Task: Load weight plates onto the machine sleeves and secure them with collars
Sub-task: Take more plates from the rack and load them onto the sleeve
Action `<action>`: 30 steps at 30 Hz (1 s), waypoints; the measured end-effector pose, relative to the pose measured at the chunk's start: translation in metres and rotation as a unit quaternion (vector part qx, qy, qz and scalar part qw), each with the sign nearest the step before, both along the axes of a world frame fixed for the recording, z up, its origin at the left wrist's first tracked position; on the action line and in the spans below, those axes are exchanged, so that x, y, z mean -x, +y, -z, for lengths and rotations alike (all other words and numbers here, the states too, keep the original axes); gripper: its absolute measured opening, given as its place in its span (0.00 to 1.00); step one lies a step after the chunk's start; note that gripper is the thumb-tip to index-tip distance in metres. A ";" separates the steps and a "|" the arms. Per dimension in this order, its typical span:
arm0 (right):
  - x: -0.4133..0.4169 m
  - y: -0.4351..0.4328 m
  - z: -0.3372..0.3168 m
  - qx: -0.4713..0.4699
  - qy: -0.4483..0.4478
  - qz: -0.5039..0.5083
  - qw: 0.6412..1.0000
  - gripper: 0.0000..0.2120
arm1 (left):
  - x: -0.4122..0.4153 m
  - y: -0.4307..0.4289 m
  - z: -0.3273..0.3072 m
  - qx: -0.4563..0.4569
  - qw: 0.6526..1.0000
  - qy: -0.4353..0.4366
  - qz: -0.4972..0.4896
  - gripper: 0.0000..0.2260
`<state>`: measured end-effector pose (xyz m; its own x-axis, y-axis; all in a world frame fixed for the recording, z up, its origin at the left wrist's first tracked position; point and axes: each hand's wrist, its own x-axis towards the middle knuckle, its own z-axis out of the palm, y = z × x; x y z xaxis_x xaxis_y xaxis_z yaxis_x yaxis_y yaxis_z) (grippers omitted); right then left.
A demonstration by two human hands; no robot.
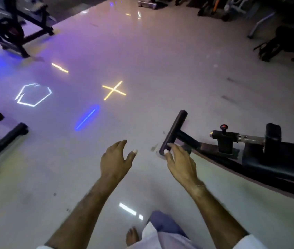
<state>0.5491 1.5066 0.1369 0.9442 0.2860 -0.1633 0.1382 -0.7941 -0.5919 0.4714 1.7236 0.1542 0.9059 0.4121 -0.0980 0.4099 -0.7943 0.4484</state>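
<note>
Hovering bare: left hand [114, 159], right hand [180, 161], fingers spread, empty; glossy floor [160, 69], black cylindrical bar [174, 131].

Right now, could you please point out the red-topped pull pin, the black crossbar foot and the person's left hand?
Red-topped pull pin [224, 127]: head view, on its red knob.
Black crossbar foot [175, 127]: head view, mid-length of the tube.
Left hand [114, 160]: head view, back of the hand.

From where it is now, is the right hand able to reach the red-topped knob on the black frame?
Probably yes. The right hand is open and holds nothing, and the red-topped knob stands exposed on top of the black frame, with nothing between them. How far it lies cannot be judged.
</note>
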 end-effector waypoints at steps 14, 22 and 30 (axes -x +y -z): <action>-0.401 0.175 0.023 -0.028 0.010 0.072 0.997 0.20 | -0.436 0.177 -0.009 -0.043 0.997 -0.015 0.065 0.30; -0.629 0.172 0.031 0.024 -0.011 0.185 0.982 0.20 | -0.704 0.189 0.011 -0.019 0.985 -0.007 0.171 0.28; -0.818 0.131 0.031 0.030 -0.037 0.364 0.930 0.23 | -0.990 0.127 0.013 0.001 0.936 0.001 0.353 0.28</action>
